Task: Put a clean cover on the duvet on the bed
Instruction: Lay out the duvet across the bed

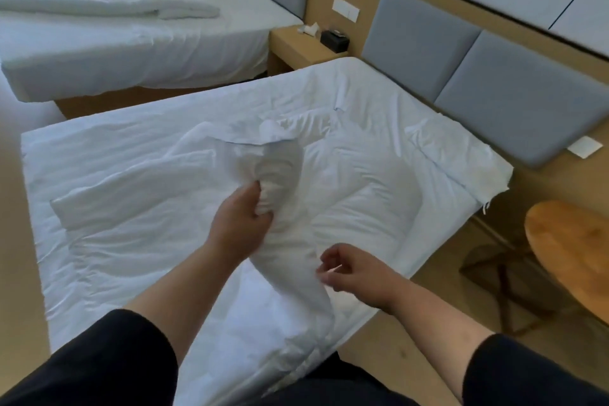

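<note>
Twin-bedded room: your left hand (245, 208) grips a bunched, lifted fold of the white cover (280, 171) above the duvet (362, 194) spread on the bed (438, 227), probably to find its opening; your right hand (349, 269), below it, hangs loosely curled, holding nothing.

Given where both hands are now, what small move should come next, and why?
Probably bring the right hand onto the bunched white fabric. The left hand already grips it raised above the bed, while the right hovers beside it, fingers loosely curled, holding nothing.

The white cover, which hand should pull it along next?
Probably the left hand: it already grips the bunched white cover. The right hand hangs beside it, fingers curled, apparently holding nothing.
</note>
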A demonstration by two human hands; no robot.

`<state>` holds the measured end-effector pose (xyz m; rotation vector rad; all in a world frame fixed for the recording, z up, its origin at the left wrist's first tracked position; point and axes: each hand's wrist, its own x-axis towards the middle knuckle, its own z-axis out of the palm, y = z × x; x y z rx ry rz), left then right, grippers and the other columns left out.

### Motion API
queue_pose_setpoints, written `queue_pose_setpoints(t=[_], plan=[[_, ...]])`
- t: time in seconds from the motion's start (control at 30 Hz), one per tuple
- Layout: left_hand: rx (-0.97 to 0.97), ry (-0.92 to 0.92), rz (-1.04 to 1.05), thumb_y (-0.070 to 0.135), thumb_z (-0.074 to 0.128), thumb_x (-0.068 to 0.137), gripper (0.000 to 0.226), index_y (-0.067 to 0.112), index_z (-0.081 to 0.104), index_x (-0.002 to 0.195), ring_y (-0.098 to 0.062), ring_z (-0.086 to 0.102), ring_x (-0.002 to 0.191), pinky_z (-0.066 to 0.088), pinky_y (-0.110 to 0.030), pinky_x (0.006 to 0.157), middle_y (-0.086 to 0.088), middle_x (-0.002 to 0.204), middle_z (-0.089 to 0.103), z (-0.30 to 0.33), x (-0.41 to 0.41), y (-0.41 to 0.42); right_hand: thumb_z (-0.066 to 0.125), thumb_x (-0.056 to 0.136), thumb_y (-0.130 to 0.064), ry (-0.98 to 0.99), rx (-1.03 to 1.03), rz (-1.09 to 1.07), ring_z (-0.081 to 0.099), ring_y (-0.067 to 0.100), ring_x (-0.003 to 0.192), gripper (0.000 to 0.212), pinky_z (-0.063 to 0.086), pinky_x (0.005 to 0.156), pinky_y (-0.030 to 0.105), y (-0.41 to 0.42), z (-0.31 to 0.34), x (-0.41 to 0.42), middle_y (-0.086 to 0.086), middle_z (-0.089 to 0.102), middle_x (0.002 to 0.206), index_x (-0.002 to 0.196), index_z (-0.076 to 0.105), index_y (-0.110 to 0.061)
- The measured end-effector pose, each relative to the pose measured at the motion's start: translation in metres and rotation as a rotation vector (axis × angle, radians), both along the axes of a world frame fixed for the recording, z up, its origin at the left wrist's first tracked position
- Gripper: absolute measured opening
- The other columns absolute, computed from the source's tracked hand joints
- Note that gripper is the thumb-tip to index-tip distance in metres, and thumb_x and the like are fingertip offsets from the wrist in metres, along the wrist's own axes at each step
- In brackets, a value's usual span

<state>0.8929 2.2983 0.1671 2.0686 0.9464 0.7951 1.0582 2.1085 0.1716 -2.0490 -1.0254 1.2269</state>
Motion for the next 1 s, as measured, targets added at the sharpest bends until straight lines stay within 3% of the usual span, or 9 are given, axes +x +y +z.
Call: queue_pose_setpoints(t=[0.07,0.13,0.27,0.4,0.53,0.63,0.73,0.83,1.0], plan=[[0.155,0.07,-0.314,0.016,0.06,0.072,0.018,0.018,0.061,0.089,-0.03,0.061,0.082,0.038,-0.028,0.072,-0.003,0.087,0.064,-0.002,0.022,-0.03,0.062,0.1,-0.033,0.272,0.132,-0.409,0.073,0.024,0.096,0.024,0.058,0.086,0.043,-0.003,0.01,0.028,0.009,0.071,0.119,0.12,0.061,-0.019],[0.17,0.118,-0.56,0.015,0.061,0.073,0.028,0.028,0.063,0.098,-0.026,0.062,0.088,0.043,-0.031,0.078,0.003,0.097,0.066,-0.011,0.039,-0.059,0.051,0.098,-0.057,0.35,0.2,-0.594,0.073,0.025,0.1,0.046,0.06,0.083,0.043,0.0,0.02,0.059,0.007,0.073,0.116,0.125,0.062,-0.021],[0.154,0.154,-0.73,0.012,0.062,0.073,0.035,0.028,0.069,0.103,-0.021,0.061,0.086,0.047,-0.038,0.082,0.007,0.098,0.067,-0.025,0.057,-0.083,0.058,0.066,-0.088,0.272,0.112,-0.522,0.069,0.023,0.112,0.081,0.054,0.1,0.05,0.004,0.032,0.097,-0.001,0.072,0.123,0.127,0.06,-0.035],[0.19,0.202,-0.79,0.013,0.062,0.073,0.036,0.025,0.073,0.105,-0.019,0.06,0.093,0.048,-0.024,0.082,0.009,0.099,0.069,-0.03,0.071,-0.085,0.067,0.059,-0.089,0.08,-0.013,-0.369,0.049,0.018,0.129,0.12,0.041,0.11,0.042,0.019,0.041,0.1,-0.008,0.044,0.147,0.155,0.031,-0.027],[0.179,0.224,-0.838,0.012,0.064,0.074,0.032,0.023,0.074,0.101,-0.015,0.057,0.091,0.027,0.0,0.086,0.007,0.096,0.071,-0.037,0.084,-0.097,0.067,0.074,-0.078,-0.047,-0.11,-0.254,0.039,0.028,0.143,0.114,0.035,0.1,0.035,0.035,0.037,0.094,0.004,0.033,0.161,0.161,0.014,-0.027],[0.188,0.307,-0.905,0.011,0.064,0.075,0.028,0.023,0.073,0.098,-0.018,0.059,0.091,0.043,-0.019,0.091,0.006,0.094,0.07,-0.04,0.087,-0.106,0.066,0.075,-0.078,-0.013,-0.088,-0.271,0.031,0.028,0.148,0.116,0.033,0.107,0.037,0.038,0.03,0.097,0.004,0.026,0.165,0.162,0.011,-0.024],[0.175,0.343,-0.924,0.011,0.07,0.075,0.025,0.022,0.072,0.098,-0.021,0.062,0.093,0.046,-0.035,0.093,0.003,0.095,0.07,-0.041,0.092,-0.115,0.073,0.072,-0.074,-0.067,-0.112,-0.235,0.033,0.029,0.147,0.121,0.033,0.113,0.04,0.043,0.019,0.099,0.006,0.026,0.165,0.162,0.01,-0.024],[0.089,0.341,-0.853,0.013,0.071,0.073,0.031,0.022,0.07,0.103,-0.022,0.062,0.099,0.048,-0.04,0.093,0.003,0.102,0.069,-0.049,0.092,-0.113,0.079,0.079,-0.053,-0.229,-0.231,-0.179,0.044,0.032,0.138,0.111,0.039,0.1,0.036,0.044,0.009,0.1,0.011,0.037,0.158,0.16,0.011,-0.019],[-0.157,0.441,-0.731,0.046,0.071,0.085,0.047,0.026,0.059,0.125,-0.009,0.051,0.114,0.041,-0.029,0.103,0.008,0.123,0.058,-0.065,0.053,-0.102,0.068,0.088,-0.037,-0.414,-0.335,-0.123,0.057,0.027,0.098,0.079,0.048,0.083,0.035,0.037,-0.013,0.103,0.01,0.058,0.129,0.15,0.023,-0.017]])
